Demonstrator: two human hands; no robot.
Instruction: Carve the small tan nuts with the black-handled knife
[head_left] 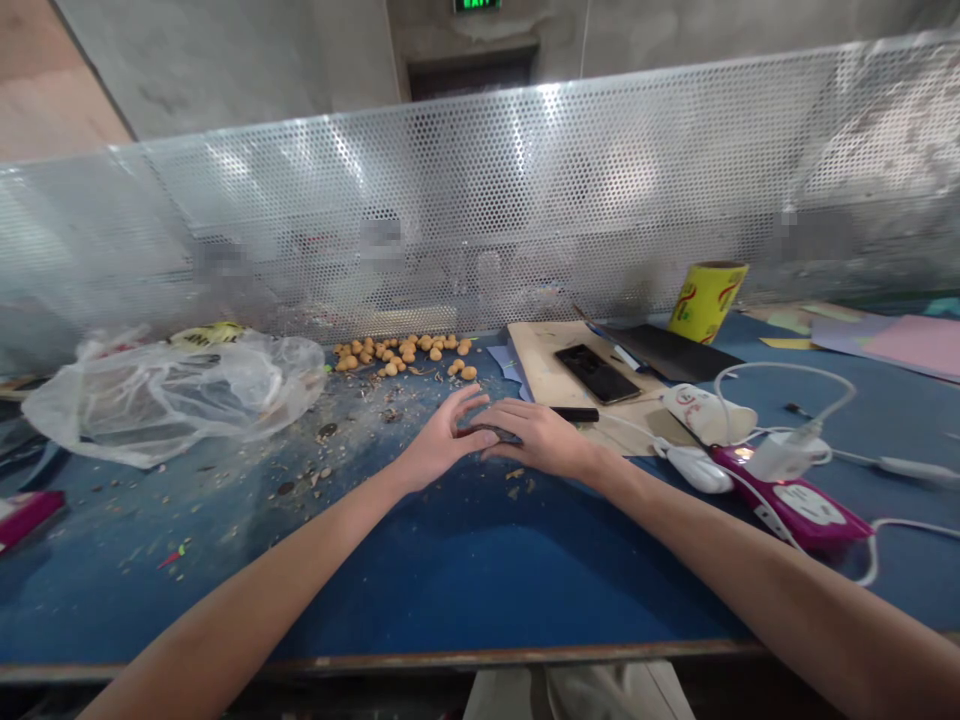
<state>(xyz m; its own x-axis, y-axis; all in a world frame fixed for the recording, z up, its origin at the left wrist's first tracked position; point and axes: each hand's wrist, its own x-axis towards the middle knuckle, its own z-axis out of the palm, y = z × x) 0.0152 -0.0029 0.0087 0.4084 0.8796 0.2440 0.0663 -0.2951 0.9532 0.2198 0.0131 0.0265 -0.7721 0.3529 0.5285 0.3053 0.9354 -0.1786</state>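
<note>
Over the middle of the blue table, my left hand and my right hand meet at the fingertips. The left fingers are apart, with the thumb pointing towards the right hand. My right hand reaches leftwards with its fingers stretched out, and no held thing shows clearly in either hand. A dark grey patch shows in the gap between them; what it is I cannot tell. Just behind the right hand lies a black rod or handle. Beyond the hands is a loose pile of small round tan fruits, with scattered crumbs and peel-like bits left of them.
A clear plastic bag lies at left. On the right are a phone on a wooden board, a white paper cup on its side, a yellow roll, and a purple power strip with cables. A perforated metal screen stands behind.
</note>
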